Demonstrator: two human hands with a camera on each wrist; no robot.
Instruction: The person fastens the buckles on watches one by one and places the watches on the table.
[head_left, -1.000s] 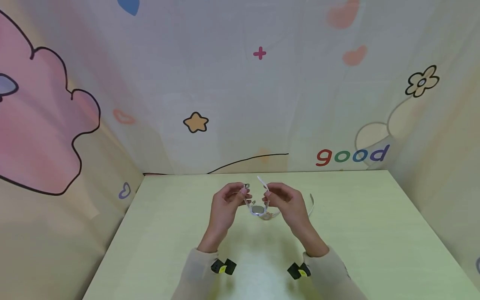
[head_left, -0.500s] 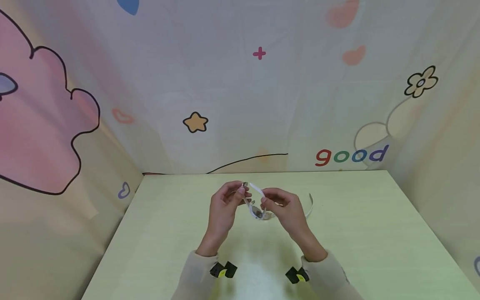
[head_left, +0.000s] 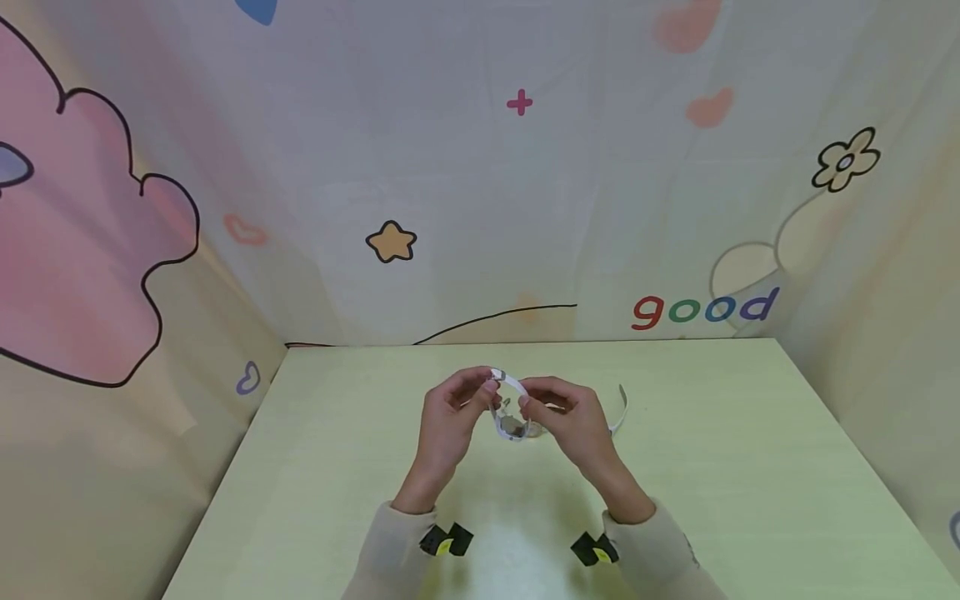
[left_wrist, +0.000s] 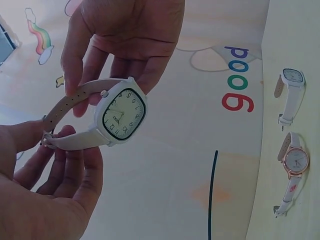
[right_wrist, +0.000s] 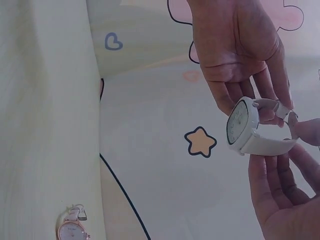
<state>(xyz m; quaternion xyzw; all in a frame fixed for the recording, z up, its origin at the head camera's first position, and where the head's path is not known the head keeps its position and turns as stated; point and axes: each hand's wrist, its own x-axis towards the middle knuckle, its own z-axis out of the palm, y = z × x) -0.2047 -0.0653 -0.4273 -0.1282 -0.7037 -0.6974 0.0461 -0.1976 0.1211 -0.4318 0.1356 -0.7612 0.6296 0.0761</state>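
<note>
A white wristwatch with a squarish dial hangs between both hands, held above the table with its strap curved into a loop. My left hand pinches the buckle end; in the left wrist view the metal buckle sits at its fingertips. My right hand pinches the other strap half, the one with holes. That strap's tip meets the buckle. Whether it passes through is hidden by the fingers. In the right wrist view the watch shows its side, with the loop joined at the buckle.
On the pale table lie two more watches: a round rose-gold one with a white strap, and a white squarish one to its right. A printed curtain stands behind the table.
My right hand has brought the strap's free end leftward and down to the buckle, closing the gap into a loop. My left hand stays nearly in place.
</note>
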